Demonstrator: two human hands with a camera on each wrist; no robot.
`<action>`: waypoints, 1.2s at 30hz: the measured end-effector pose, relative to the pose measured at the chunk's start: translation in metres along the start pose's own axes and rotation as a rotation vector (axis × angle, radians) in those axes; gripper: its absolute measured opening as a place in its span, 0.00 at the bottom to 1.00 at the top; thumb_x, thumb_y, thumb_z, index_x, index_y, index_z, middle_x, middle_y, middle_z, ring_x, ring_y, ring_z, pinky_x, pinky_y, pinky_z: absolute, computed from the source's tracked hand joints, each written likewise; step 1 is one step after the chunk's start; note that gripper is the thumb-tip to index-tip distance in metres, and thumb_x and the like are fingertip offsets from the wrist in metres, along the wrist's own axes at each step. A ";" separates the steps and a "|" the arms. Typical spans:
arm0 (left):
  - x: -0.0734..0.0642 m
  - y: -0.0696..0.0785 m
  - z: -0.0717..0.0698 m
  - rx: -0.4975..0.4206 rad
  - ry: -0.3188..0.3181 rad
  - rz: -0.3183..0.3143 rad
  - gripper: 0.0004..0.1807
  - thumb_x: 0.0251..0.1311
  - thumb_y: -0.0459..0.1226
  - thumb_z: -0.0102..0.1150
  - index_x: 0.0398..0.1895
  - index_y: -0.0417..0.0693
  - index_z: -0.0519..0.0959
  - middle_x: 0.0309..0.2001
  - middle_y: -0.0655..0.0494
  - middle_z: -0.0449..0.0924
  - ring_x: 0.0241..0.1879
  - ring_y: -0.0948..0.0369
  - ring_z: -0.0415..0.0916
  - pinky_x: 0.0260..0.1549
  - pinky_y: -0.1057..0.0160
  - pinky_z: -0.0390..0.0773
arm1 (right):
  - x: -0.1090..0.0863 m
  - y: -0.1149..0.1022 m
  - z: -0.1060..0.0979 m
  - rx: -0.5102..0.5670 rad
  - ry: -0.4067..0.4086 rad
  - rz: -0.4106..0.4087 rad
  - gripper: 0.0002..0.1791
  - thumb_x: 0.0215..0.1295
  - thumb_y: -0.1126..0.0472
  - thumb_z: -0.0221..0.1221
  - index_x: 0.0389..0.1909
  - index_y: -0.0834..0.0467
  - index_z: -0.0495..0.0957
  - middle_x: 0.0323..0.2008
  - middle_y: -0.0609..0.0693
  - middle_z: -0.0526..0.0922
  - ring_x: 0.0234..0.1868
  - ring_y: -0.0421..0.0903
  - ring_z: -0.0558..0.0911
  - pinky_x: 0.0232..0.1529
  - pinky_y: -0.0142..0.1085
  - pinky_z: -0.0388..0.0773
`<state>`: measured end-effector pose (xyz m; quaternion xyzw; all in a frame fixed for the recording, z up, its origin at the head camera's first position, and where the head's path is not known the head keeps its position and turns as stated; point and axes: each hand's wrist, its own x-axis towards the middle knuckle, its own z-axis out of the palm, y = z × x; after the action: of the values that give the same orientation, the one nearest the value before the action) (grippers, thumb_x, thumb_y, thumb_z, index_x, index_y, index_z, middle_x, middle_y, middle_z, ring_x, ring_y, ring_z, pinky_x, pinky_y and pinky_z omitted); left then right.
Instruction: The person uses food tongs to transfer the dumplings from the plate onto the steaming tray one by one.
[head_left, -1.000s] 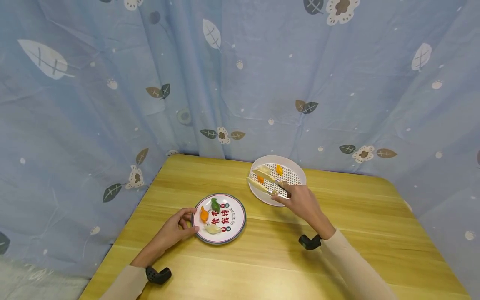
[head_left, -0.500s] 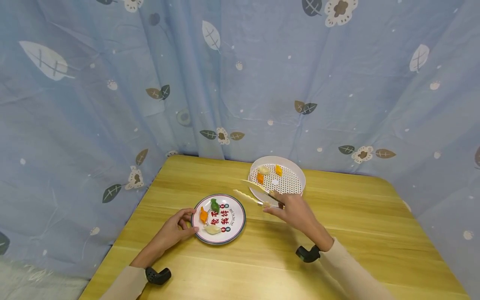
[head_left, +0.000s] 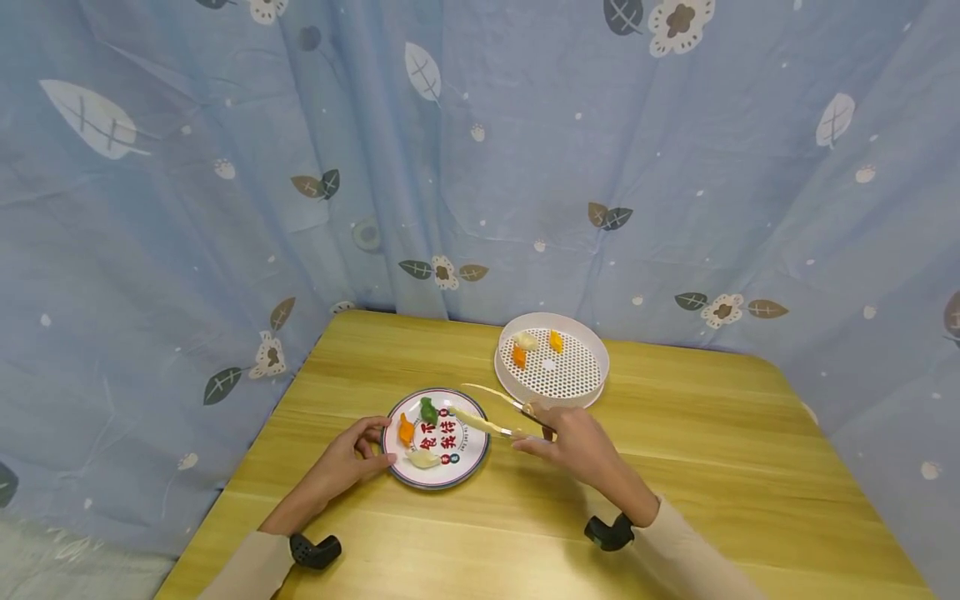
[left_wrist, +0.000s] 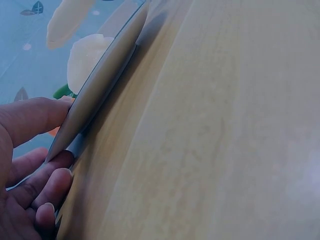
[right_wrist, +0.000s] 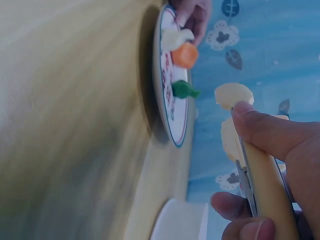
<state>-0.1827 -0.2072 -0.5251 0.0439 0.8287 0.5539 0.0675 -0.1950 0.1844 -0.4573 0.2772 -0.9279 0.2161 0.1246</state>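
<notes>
My left hand grips the left rim of a white plate with red lettering; in the left wrist view the thumb lies over the rim and the fingers sit below. On the plate are a green piece, an orange piece and a cream piece, dumpling-like in shape. My right hand holds tongs with pale tips. The tips are spread with nothing between them. One tip is over the plate's right part, the other near its back rim.
Behind the right hand stands a round white perforated tray with a raised rim. It holds a cream piece, a yellow piece and an orange piece. A blue patterned curtain hangs behind the wooden table.
My right hand has carried the spread tongs from above the perforated tray leftward and nearer, to the plate. My left hand keeps its grip on the plate.
</notes>
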 end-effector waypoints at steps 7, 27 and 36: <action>-0.001 -0.002 0.000 -0.001 0.000 -0.012 0.33 0.59 0.38 0.75 0.67 0.47 0.73 0.48 0.47 0.75 0.36 0.55 0.67 0.28 0.65 0.68 | -0.007 -0.012 0.012 0.016 -0.027 -0.054 0.25 0.57 0.38 0.72 0.49 0.50 0.86 0.18 0.32 0.68 0.19 0.32 0.64 0.21 0.29 0.64; 0.002 -0.003 -0.001 0.025 0.005 -0.002 0.32 0.59 0.38 0.75 0.67 0.48 0.74 0.48 0.48 0.76 0.35 0.56 0.68 0.28 0.66 0.68 | -0.021 -0.029 0.033 0.074 -0.109 -0.090 0.25 0.60 0.32 0.66 0.41 0.49 0.83 0.18 0.33 0.67 0.19 0.31 0.63 0.21 0.28 0.62; 0.001 -0.001 -0.001 0.012 -0.008 0.007 0.33 0.60 0.38 0.75 0.67 0.47 0.73 0.48 0.47 0.76 0.34 0.56 0.67 0.27 0.65 0.68 | -0.022 -0.032 0.042 0.062 -0.142 -0.078 0.32 0.57 0.35 0.71 0.55 0.53 0.86 0.18 0.33 0.65 0.20 0.31 0.62 0.22 0.28 0.60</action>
<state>-0.1835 -0.2082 -0.5255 0.0492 0.8315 0.5491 0.0686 -0.1634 0.1504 -0.4914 0.3313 -0.9158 0.2194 0.0583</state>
